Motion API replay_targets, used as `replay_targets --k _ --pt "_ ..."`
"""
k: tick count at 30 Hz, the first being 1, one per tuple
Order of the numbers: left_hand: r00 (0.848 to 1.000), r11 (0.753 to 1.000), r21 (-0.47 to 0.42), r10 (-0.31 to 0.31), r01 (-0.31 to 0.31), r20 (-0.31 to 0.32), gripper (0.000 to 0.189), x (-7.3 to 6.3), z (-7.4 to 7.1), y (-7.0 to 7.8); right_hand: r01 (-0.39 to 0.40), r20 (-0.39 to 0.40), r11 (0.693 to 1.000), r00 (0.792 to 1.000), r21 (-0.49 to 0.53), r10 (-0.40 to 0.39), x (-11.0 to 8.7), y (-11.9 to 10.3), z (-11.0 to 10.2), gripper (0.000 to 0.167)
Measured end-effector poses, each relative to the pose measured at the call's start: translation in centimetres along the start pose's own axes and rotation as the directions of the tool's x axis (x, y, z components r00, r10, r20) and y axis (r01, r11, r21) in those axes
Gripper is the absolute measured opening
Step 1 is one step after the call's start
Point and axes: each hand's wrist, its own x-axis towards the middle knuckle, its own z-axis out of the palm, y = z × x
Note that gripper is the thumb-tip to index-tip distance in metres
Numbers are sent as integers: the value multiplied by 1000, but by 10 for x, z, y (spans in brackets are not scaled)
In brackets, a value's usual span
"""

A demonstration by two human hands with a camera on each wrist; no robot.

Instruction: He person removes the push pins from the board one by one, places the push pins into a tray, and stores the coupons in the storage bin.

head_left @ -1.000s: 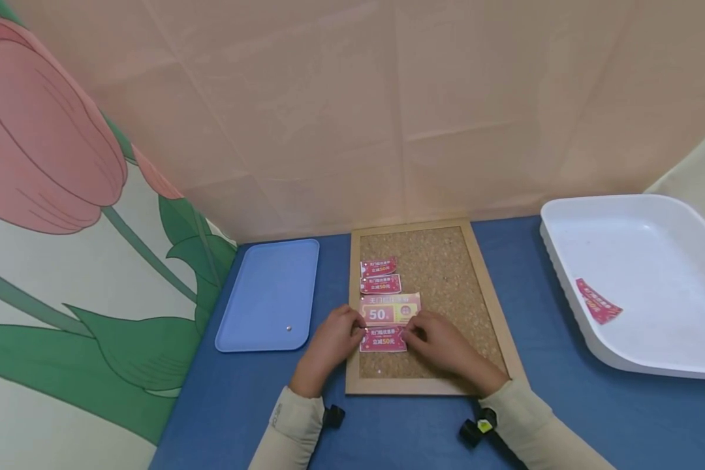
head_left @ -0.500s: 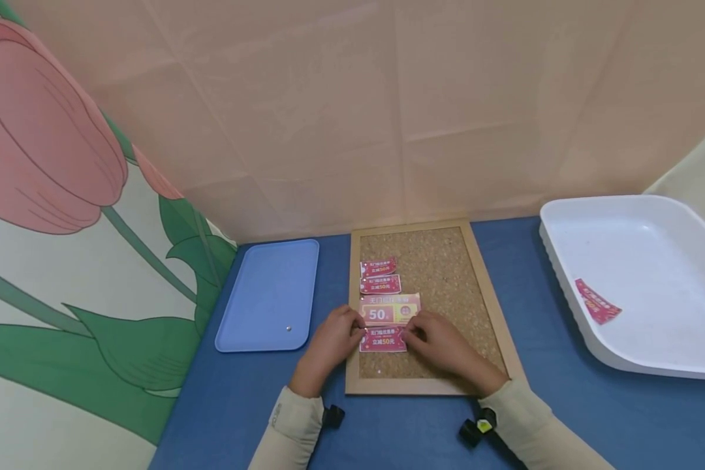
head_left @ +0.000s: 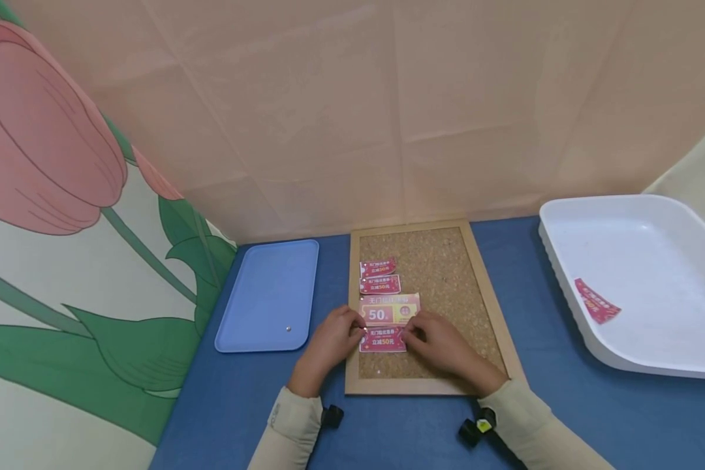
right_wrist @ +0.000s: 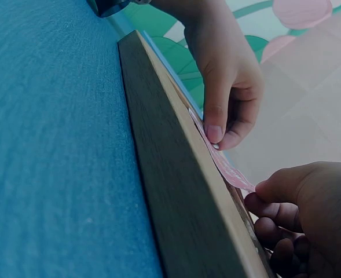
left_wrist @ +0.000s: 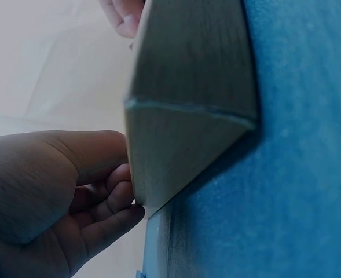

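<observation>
My left hand (head_left: 336,331) is at the upper left corner of the lowest pink coupon (head_left: 383,340) on the cork board (head_left: 446,287). Between its thumb and index finger sits a small whitish pushpin (right_wrist: 215,146), seen in the right wrist view. The right hand (head_left: 443,343) pinches the coupon's right edge, which lifts slightly from the board in that view. Above lie a larger pink-and-yellow coupon (head_left: 390,309) and two small pink coupons, the lower one (head_left: 380,284) just over it. In the left wrist view, the frame's corner (left_wrist: 182,127) hides the coupons.
Left of the board lies a blue tray (head_left: 270,287) with one small shiny pin (head_left: 289,329) in it. A large white tray (head_left: 652,261) stands at the right, holding another pink coupon (head_left: 596,301). A blue cloth (head_left: 399,431) covers the table.
</observation>
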Motion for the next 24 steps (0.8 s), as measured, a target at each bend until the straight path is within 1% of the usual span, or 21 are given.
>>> replay_targets --k 15,24 --pt "1000 1000 9 -9 9 3 7 0 0 0 -11 3 1000 1000 -5 11 0 0 0 14" --pt "1000 1000 6 -11 11 4 7 0 0 0 6 4 1000 1000 -7 -6 -1 -2 -1 14"
